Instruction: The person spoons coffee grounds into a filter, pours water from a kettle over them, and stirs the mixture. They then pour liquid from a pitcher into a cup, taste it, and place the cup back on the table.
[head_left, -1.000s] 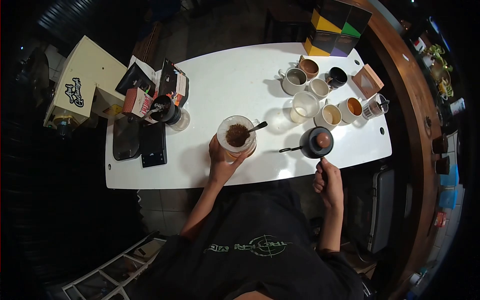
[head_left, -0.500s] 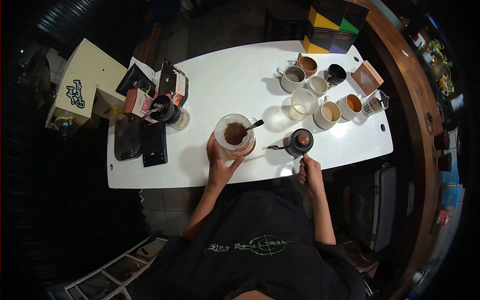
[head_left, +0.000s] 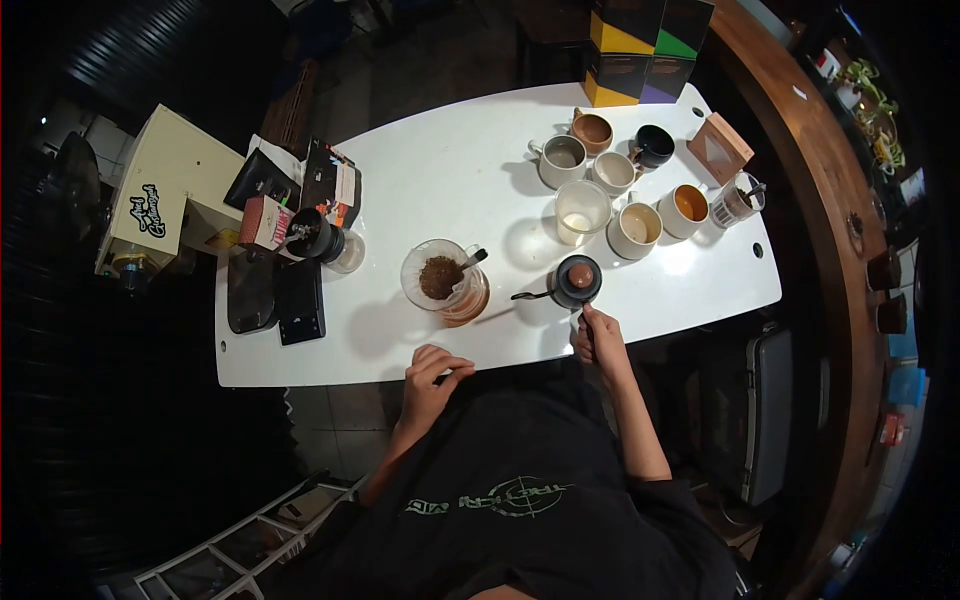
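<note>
A glass dripper [head_left: 440, 275] with a paper filter, brown wet grounds and a dark-handled spoon sits on a glass server [head_left: 466, 307] holding amber liquid. Just below it, at the table's front edge, is my left hand [head_left: 432, 380], apart from the glass, its fingers bent but loosely apart and empty. My right hand [head_left: 600, 343] is wrapped round the handle of a dark kettle [head_left: 576, 282] with a brown lid knob. The kettle's thin spout points left, toward the server.
Several cups [head_left: 634, 228] and a clear plastic pitcher [head_left: 581, 212] stand at the right of the white table [head_left: 440, 150]. A hand grinder [head_left: 318, 235], a black scale [head_left: 301, 303] and bags are at the left. Dark boxes [head_left: 640, 70] stand at the back.
My left hand has let go of the server and drawn back toward the table's front edge. My right hand still holds the kettle. The whole view has shifted slightly.
</note>
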